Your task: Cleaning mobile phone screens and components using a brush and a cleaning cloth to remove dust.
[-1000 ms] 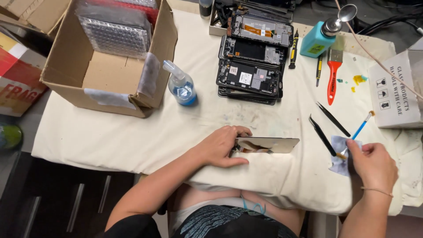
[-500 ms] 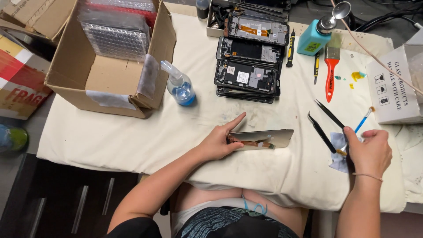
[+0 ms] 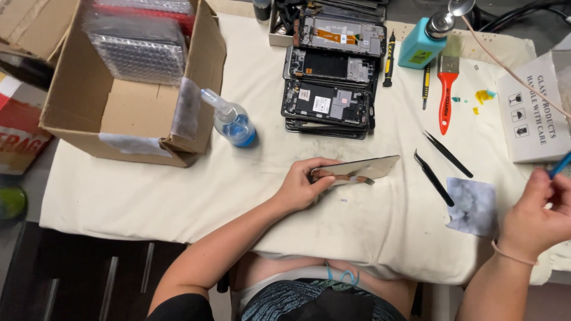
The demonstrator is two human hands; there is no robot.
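My left hand (image 3: 302,185) grips the left end of a flat phone screen panel (image 3: 364,168), holding it tilted just above the cream cloth; a short flex cable hangs under it. My right hand (image 3: 542,215) is raised at the right edge of the view, fingers closed on a thin blue-handled tool (image 3: 559,165). A stained grey wipe (image 3: 471,206) lies on the cloth left of that hand. Two black tweezers (image 3: 434,178) (image 3: 449,154) lie between the panel and the wipe.
Stacked phone frames (image 3: 330,101) sit at the back centre. A small blue-liquid bottle (image 3: 233,122) stands beside an open cardboard box (image 3: 77,110). A teal pump dispenser (image 3: 423,44), a red brush (image 3: 446,95), screwdrivers (image 3: 389,57) and a white carton (image 3: 532,116) are at the back right.
My right hand lifted off the wipe and moved right and up with the blue tool, leaving the wipe flat. The left hand keeps its hold on the panel.
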